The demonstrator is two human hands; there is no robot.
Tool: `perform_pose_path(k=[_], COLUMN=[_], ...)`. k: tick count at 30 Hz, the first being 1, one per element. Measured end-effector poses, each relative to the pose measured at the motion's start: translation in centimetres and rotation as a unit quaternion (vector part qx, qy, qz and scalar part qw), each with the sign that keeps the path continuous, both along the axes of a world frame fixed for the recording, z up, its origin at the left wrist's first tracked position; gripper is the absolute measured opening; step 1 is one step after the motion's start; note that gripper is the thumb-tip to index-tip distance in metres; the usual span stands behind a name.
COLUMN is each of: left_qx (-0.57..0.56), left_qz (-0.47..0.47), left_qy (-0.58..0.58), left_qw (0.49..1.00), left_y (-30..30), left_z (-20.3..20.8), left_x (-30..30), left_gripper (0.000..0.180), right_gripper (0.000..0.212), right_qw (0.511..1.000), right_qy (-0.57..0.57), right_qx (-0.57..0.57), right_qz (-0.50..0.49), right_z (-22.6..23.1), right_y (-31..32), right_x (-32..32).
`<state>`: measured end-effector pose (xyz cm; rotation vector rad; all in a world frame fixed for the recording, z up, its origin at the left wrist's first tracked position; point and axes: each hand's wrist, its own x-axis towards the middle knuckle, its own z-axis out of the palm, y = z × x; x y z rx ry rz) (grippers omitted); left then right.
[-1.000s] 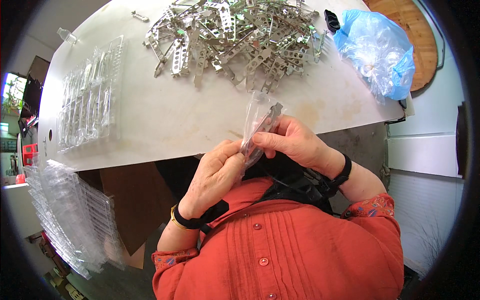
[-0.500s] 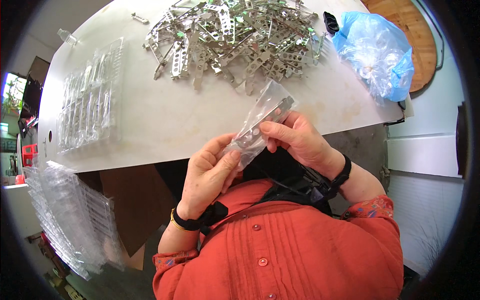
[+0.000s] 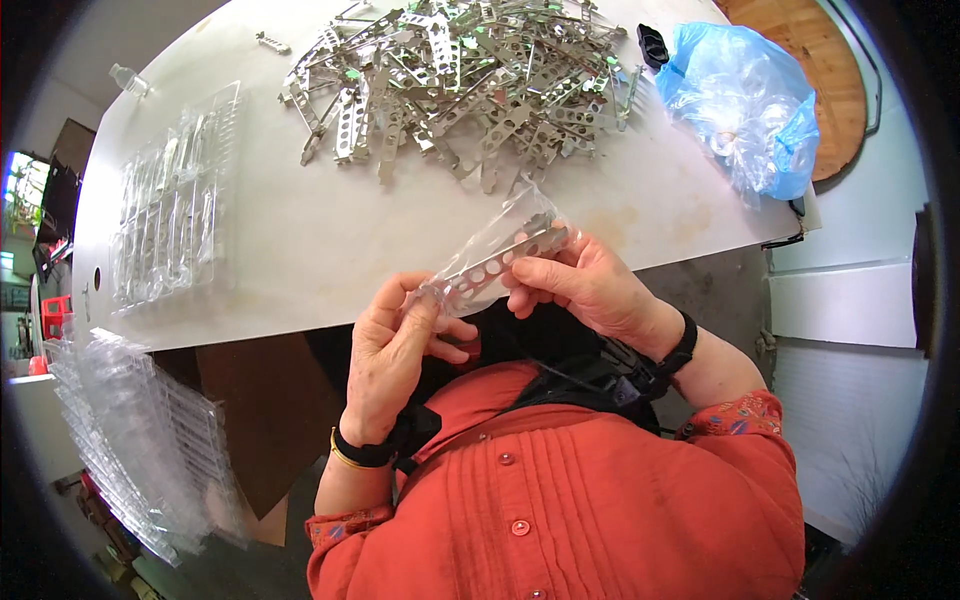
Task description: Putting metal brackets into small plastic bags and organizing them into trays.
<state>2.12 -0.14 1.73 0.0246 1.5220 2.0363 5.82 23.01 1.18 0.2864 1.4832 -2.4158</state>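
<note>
Between my hands, just above the table's near edge, is a clear plastic bag [image 3: 463, 246] with a perforated metal bracket [image 3: 487, 269] inside it. My left hand [image 3: 392, 335] pinches the bag's lower left end between thumb and fingers. At the other end my right hand [image 3: 585, 285] grips the bracket through the film, thumb on top. A large heap of similar perforated metal brackets [image 3: 450, 85] lies at the far middle of the table.
On the left of the white table [image 3: 300, 240] lies a clear plastic tray [image 3: 175, 200] holding bagged pieces. Below it, more clear trays [image 3: 145, 440] are stacked beside the table. A blue bag of clear plastic [image 3: 740, 110] and a black object [image 3: 653, 45] sit at the far right.
My left hand has shifted slightly left and now pinches the bag's end. The bracket has turned flatter, and its row of holes now shows plainly.
</note>
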Motion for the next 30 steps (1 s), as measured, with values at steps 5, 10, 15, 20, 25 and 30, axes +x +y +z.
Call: perform_pose_path(k=[5,10,15,20,25,30], left_qx=[0.009,-0.013,-0.038,-0.089,-0.108,-0.103], left_qz=[0.003,0.005,0.007,-0.033,-0.057,-0.082], left_qy=[0.025,0.044,0.071,0.122,0.138,0.137], left_qw=[1.0,0.999,0.997,0.988,0.983,0.982], left_y=[-0.8,-1.5,-2.0,-2.3,-2.3,-1.8], left_z=[-0.7,-0.6,-1.0,-0.4,0.0,0.2], left_x=[-0.2,-0.8,-1.3,-1.7,-2.0,-2.1], left_gripper=[0.021,0.023,0.025,0.029,0.037,0.04], right_gripper=[0.022,0.028,0.026,0.022,0.019,0.019], right_qw=[0.999,0.999,0.996,0.992,0.989,0.984], right_qy=[0.003,0.008,0.018,0.038,0.054,0.045], right_qx=[0.02,0.043,0.078,0.111,0.124,0.148], right_qz=[0.035,0.025,0.038,0.054,0.066,0.086], right_z=[-0.1,-0.2,1.1,1.1,0.4,0.4], right_y=[0.4,1.3,1.9,2.1,2.2,2.0], right_x=[0.3,0.5,0.6,0.6,0.6,0.7])
